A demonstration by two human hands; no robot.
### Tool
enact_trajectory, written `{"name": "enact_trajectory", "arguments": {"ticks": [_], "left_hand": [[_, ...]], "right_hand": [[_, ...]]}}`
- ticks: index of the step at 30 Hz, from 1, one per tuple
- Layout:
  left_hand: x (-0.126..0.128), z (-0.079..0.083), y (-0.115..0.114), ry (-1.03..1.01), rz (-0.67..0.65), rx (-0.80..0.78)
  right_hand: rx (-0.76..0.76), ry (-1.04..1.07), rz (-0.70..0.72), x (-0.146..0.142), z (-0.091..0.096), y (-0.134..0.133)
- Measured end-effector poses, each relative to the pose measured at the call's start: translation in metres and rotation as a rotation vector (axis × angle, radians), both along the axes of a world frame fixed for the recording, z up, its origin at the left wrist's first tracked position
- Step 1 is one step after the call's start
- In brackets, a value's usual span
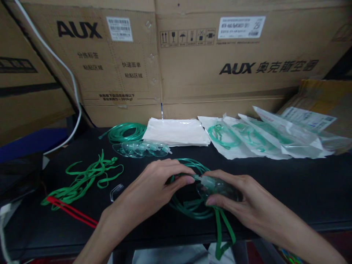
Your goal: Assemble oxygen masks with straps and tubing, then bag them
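A clear oxygen mask is gripped in my right hand, its narrow connector pointing left. From it a green elastic strap hangs over the table's front edge. My left hand pinches the end of the green tubing right at the mask's connector. The tubing lies coiled on the table beneath both hands. Whether the tube end is pushed fully onto the connector, I cannot tell. Part of the coil is hidden behind my left fingers.
Behind my hands lie nested clear masks, another green tubing coil and a stack of white pouches. Filled pouches fan out at right. Green straps and red tweezers-like strips lie left. Cardboard boxes wall the back.
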State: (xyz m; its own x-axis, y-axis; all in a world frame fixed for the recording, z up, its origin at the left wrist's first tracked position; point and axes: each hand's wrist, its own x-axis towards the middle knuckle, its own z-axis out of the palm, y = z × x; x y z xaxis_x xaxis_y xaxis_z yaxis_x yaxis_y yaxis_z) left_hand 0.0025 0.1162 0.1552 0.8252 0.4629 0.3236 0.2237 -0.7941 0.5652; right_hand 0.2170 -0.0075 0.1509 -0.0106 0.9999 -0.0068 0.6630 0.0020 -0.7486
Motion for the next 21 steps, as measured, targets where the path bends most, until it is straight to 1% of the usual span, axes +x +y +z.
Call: {"name": "enact_trajectory", "arguments": {"ticks": [4, 8, 11, 14, 18, 21], "left_hand": [[0.0007, 0.0, 0.0006, 0.006, -0.011, 0.004], [0.0009, -0.0005, 0.0001, 0.027, -0.026, -0.001], [0.0015, 0.0003, -0.0022, 0.023, -0.035, 0.005], [0.0019, 0.003, -0.005, 0.003, -0.025, 0.037], [0.0015, 0.0077, -0.0069, -0.021, -0.027, 0.083], [0.002, 0.0092, -0.0072, -0.011, -0.019, 0.127]], "right_hand": [[0.002, 0.003, 0.017, -0.0027, 0.0041, -0.0003], [0.026, 0.054, 0.015, -0.0051, 0.0058, 0.0], [-0.047, 0.11, 0.009, -0.006, 0.0069, 0.0], [-0.136, 0.236, -0.002, -0.0055, 0.009, 0.0003], [-0.217, 0.485, 0.028, -0.0022, 0.0099, 0.0003], [-0.279, 0.582, 0.047, -0.0004, 0.0098, 0.0005]]}}
